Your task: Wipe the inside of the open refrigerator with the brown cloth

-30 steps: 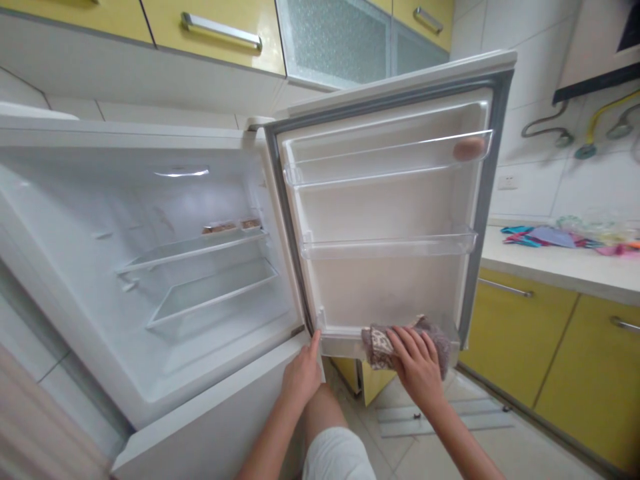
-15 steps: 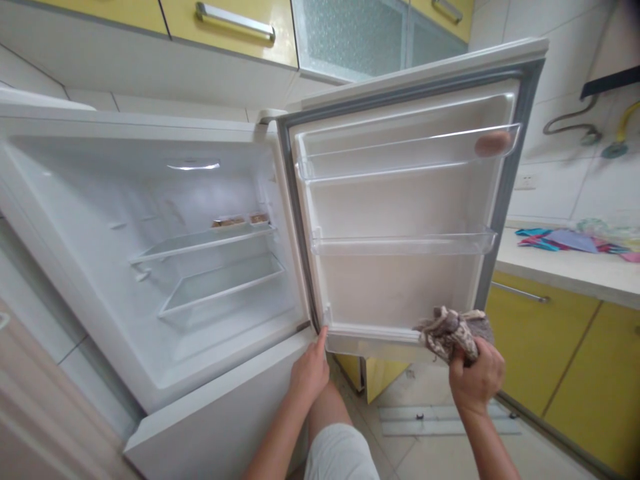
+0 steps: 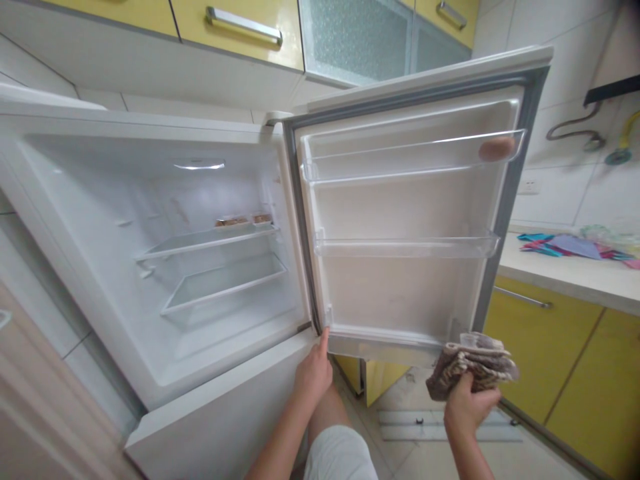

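Note:
A white fridge (image 3: pixel 90 200) stands with its door (image 3: pixel 395 287) swung wide to the right. Across the door run three clear shelves, and the top shelf (image 3: pixel 400 163) holds a brown egg-like thing (image 3: pixel 497 149). My left hand (image 3: pixel 314 373) is at the hinge-side end of the bottom door shelf (image 3: pixel 370 347). Its index finger reaches up over that end, while the other fingers are curled and partly hidden. A folded brown patterned cloth (image 3: pixel 473 367) is gripped in my right hand (image 3: pixel 470 403), near the shelf's far right end.
Small packs of brown food (image 3: pixel 233 221) sit on the upper glass shelf (image 3: pixel 210 241) inside the fridge. Yellow cabinets (image 3: pixel 545 347) and a worktop (image 3: pixel 565 270) with colourful cloths (image 3: pixel 570 245) stand at the right. Pale panels (image 3: pixel 450 425) lie on the floor below the door.
My right hand has moved the cloth down and slightly right, off the bottom shelf's right part, and the cloth looks more spread. My left hand stays at the same corner.

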Demonstrator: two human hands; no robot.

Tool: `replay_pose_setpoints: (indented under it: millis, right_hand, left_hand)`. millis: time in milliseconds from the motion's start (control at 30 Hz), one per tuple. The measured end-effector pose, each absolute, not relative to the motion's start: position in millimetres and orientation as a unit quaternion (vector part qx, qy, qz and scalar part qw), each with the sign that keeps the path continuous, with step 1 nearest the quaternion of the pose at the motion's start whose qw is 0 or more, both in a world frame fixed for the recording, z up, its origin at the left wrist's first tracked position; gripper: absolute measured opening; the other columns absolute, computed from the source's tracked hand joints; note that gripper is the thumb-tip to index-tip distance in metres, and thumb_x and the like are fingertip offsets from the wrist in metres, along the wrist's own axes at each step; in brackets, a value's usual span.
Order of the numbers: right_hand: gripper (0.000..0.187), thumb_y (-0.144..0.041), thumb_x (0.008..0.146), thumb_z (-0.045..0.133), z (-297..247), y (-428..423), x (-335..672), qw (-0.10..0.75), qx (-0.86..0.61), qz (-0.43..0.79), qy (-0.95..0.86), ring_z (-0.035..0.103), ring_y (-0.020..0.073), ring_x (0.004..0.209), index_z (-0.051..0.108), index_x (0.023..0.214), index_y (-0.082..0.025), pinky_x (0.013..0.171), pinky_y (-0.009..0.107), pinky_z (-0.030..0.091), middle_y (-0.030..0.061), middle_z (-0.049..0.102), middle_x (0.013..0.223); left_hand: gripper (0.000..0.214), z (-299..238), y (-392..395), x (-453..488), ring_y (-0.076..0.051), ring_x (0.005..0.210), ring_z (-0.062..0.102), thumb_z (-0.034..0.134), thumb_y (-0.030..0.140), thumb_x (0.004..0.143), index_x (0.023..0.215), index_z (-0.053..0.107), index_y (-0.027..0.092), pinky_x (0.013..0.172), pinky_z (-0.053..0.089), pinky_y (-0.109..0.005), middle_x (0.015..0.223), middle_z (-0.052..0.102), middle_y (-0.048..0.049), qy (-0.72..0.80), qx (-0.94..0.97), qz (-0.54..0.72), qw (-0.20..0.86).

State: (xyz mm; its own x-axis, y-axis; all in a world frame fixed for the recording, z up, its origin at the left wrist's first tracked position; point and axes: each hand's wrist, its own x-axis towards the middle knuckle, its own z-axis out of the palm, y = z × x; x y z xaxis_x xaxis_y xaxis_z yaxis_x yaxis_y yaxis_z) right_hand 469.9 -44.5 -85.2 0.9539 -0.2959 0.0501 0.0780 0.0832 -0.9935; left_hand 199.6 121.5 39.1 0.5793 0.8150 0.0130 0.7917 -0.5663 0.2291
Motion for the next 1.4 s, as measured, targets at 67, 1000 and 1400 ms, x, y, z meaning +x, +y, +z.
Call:
replay_pose_setpoints:
  millis: [67, 1000, 1400]
  right_hand:
    - [0.045, -0.051, 0.076, 0.063, -90, -44, 473, 0.746, -0.652, -0.107, 0.083, 0.056, 0.0376, 0.115, 0.052, 0.109, -0.022, 0.103, 0.056, 0.042, 0.0129, 0.06, 0.113]
    - [0.044, -0.043, 0.078, 0.057, -56, -14, 480, 0.881, -0.462, -0.092, 0.051, 0.053, 0.0261, 0.125, 0.056, 0.119, -0.026, 0.116, 0.052, 0.034, 0.0061, 0.057, 0.13]
    - [0.044, -0.062, 0.081, 0.045, -49, 66, 367, 0.939, -0.201, 0.28, -0.018, 0.066, 0.026, 0.107, 0.067, 0.1, -0.028, 0.095, 0.056, 0.052, 0.0033, 0.074, 0.107]
  left_hand:
    - [0.078, 39, 122, 199, -0.024, 0.112, 0.065, 0.035, 0.011, 0.091, 0.16, 0.002, 0.023, 0.089, 0.049, -0.033, 0.132, 0.063, -0.0138, 0.452, 0.885, 0.057, 0.1]
    - [0.075, 33, 123, 204, -0.023, 0.109, 0.067, 0.036, 0.013, 0.092, 0.16, 0.006, 0.025, 0.086, 0.048, -0.032, 0.127, 0.066, -0.0119, 0.444, 0.885, 0.09, 0.109]
    - [0.072, 30, 124, 209, -0.02, 0.107, 0.067, 0.033, 0.012, 0.093, 0.16, 0.007, 0.023, 0.083, 0.048, -0.029, 0.124, 0.068, -0.0117, 0.45, 0.883, 0.083, 0.101]
